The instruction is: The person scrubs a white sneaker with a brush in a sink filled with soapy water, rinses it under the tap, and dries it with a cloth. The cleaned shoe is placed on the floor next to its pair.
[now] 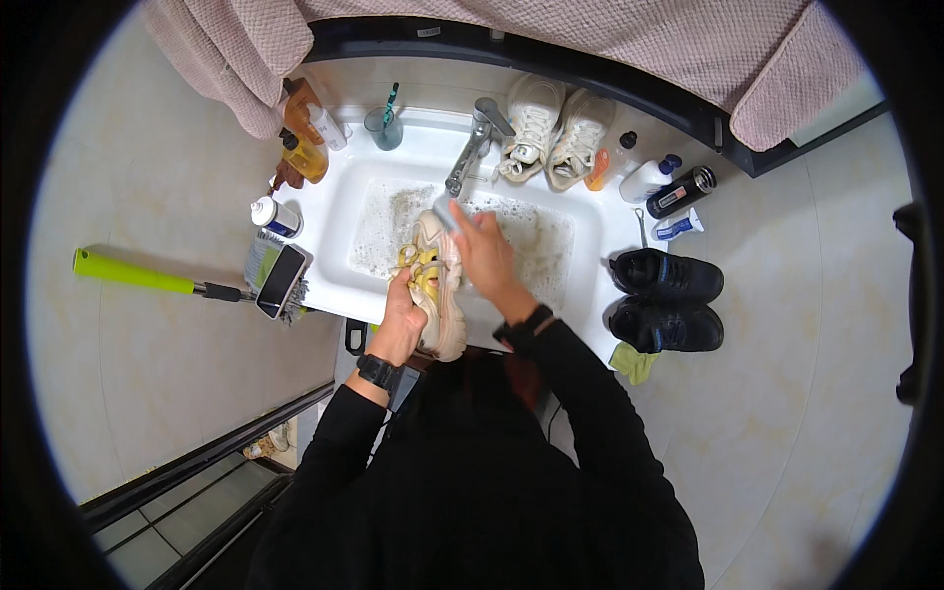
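Over the front of a white washbasin, my left hand holds a pale sneaker with yellow parts, its sole side turned to the right. My right hand grips a light grey object, perhaps a brush, against the sneaker's far end; blur and my fingers hide its shape. Soapy, murky water lies in the bowl beneath. The metal faucet stands just beyond my right hand.
Cream sneakers stand behind the faucet, black shoes on the right rim. Bottles and a cup line the back left. A green-handled mop reaches the left edge. A pink towel hangs beyond.
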The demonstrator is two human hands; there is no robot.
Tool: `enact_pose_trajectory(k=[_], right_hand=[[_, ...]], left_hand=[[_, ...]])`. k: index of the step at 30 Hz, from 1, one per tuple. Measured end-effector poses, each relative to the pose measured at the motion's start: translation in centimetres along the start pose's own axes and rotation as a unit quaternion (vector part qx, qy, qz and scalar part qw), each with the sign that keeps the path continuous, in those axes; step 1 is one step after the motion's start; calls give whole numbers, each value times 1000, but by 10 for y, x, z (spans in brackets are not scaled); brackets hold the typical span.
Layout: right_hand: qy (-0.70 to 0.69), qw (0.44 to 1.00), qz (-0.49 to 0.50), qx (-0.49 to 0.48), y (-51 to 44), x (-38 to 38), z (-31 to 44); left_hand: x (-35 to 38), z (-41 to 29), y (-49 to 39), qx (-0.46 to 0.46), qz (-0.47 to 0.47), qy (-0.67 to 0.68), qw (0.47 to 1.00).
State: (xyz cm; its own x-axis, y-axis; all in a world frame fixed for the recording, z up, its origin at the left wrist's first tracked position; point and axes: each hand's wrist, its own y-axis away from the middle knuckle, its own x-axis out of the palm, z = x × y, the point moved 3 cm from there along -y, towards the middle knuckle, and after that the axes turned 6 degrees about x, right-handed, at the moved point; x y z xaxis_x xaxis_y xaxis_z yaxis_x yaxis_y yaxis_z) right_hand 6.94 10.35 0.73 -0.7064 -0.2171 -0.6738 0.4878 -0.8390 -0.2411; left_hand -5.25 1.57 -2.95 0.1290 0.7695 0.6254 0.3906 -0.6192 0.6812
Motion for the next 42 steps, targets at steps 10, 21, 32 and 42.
enact_pose_trajectory(k=[10,21,32,42], right_hand=[[22,999,27,28,0,-15,17],[30,999,-2,9,-3,-18,22],[82,990,110,-7,-7,-15,16],[105,991,73,43,-7,-22,-2]], left_hand=[[2,2,-4,-43,-10,14,999],[3,1,-6,32,24,-17,999],[12,-4,16,137,41,-111,983],[10,-1,30,182,45,-229,955]])
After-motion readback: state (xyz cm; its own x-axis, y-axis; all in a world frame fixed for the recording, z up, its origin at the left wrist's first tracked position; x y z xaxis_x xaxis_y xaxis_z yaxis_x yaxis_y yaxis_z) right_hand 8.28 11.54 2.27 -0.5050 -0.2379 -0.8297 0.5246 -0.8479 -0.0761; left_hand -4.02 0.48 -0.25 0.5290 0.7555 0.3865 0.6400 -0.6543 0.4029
